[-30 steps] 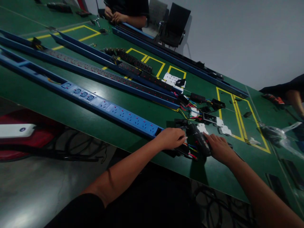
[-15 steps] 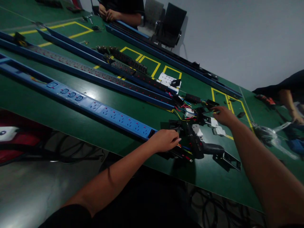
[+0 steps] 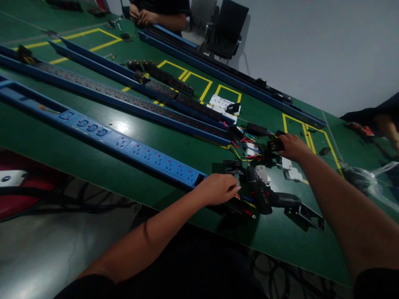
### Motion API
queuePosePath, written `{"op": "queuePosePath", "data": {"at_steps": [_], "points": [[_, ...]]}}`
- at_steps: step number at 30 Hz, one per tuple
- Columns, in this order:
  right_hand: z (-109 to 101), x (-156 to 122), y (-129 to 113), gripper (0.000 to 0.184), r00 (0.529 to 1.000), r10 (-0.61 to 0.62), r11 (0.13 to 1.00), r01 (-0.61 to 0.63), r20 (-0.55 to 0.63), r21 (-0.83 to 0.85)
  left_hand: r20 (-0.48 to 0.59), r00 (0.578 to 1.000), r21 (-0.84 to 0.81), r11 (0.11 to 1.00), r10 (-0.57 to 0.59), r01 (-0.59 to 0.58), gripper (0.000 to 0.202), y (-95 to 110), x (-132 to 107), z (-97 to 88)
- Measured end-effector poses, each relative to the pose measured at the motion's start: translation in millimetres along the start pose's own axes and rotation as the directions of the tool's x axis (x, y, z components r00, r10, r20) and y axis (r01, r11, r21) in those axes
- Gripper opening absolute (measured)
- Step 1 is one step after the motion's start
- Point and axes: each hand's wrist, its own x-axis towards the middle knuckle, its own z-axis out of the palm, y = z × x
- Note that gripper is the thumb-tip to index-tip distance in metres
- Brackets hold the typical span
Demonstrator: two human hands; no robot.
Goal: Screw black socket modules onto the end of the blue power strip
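Note:
My left hand [image 3: 220, 189] is closed at the right end of the blue power strip [image 3: 158, 162]. Its fingertips press together over coloured wires [image 3: 247, 202], and what they hold is hidden. Farther right, my right hand [image 3: 293, 146] grips a small black block [image 3: 275, 145] above a cluster of wired parts. A black cordless screwdriver [image 3: 260, 193] lies between the two hands, close to a white block [image 3: 262, 173]. Just beyond my left hand sits a black bracket-like part [image 3: 232, 167].
More blue rails [image 3: 187, 121] with black sockets run across the green table [image 3: 174, 195]. White blocks [image 3: 293, 174] lie below my right hand. A co-worker's hands [image 3: 145, 17] are at the far side, and another person's arm [image 3: 388, 128] is at right. Clear plastic wrap [image 3: 361, 178] lies near it.
My right hand has come down slightly, and the black block now shows in its fingers. My left hand stays at the strip's end. The view has shifted slightly.

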Motion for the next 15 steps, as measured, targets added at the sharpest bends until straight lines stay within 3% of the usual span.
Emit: {"op": "queuePosePath", "data": {"at_steps": [4,9,15], "points": [[-10.7,-31.2,-7.6,0.058,0.997,-0.048,0.99,0.04,-0.057,-0.135,-0.014,1.0,0.005,1.0,0.004,-0.004,0.036,-0.6,-0.8,3.1],[-17.9,-62.8,-18.3,0.053,0.989,-0.052,0.984,0.027,-0.135,-0.178,-0.04,0.999,0.016,1.0,-0.003,0.003,0.036,-1.0,-2.0,8.8],[-21.0,-79.7,-21.1,0.059,0.958,-0.005,0.991,-0.034,-0.288,-0.129,-0.073,0.997,0.034,0.999,0.004,-0.001,0.034,-1.0,-5.1,12.1]]}}
